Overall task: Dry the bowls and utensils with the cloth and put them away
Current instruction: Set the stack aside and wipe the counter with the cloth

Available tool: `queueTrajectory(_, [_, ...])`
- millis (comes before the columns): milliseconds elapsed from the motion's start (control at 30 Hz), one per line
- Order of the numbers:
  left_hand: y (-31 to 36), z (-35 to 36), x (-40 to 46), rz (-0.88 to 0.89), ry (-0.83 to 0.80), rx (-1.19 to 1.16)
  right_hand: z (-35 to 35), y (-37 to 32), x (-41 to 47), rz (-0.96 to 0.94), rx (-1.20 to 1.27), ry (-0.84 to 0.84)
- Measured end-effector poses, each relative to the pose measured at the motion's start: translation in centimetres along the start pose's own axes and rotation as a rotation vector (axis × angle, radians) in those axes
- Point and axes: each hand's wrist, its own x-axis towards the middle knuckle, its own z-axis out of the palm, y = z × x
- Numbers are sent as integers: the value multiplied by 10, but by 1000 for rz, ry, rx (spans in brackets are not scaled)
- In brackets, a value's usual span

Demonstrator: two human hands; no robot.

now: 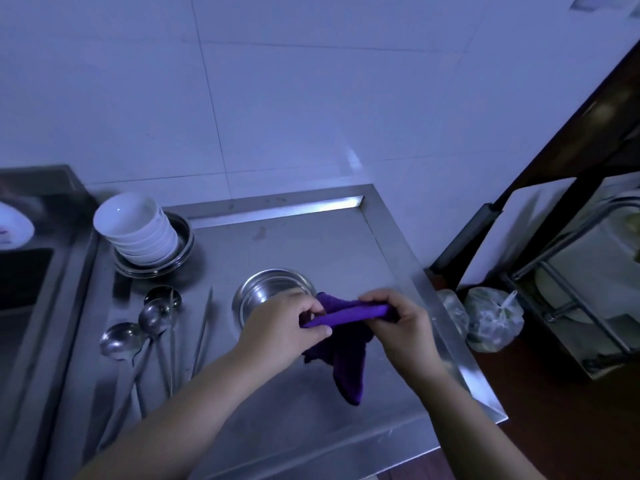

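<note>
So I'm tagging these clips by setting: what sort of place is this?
Most likely a kitchen's dishwashing area. A stainless steel counter against a white tiled wall carries stacked white bowls, long metal spoons and a steel bowl, and both hands hold a purple cloth.

My left hand (277, 327) covers the near rim of the steel bowl (273, 289) in mid-frame. My fingers (372, 303) hide part of the purple cloth (346, 341). At the left edge a white dish (14, 226) is cut off and blurred. The bag (491, 320) at right holds something I cannot make out.
</note>
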Motion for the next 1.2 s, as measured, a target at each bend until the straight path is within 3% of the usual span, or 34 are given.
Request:
queueTrajectory(100, [13,15,-3,20,-92,-33,-28,-1,0,-58,-9,-51])
queueTrajectory(300, [48,51,18,222,-63,40,-90,-4,12,-127,-15,-226])
queueTrajectory(433, [74,65,27,97,-66,-4,-130,-2,22,-152,-98,-330])
queueTrajectory(600, [96,84,26,-114,-5,-51,-174,16,36,-222,-494,-422])
queueTrajectory(833, [115,102,25,-59,-117,88,-192,49,24,-98,-408,-466])
queueTrajectory(933, [127,114,30,-31,-122,217,-182,59,13,5,-328,-590])
queueTrajectory(1000, [133,118,36,-30,-119,217,-174,67,8,28,-451,-637])
queueTrajectory(1100, [136,120,45,-9,-154,159,-178,72,13,-87,-764,-464])
queueTrajectory(1200, [134,120,49,-47,-127,59,-188,70,29,-108,-738,-330])
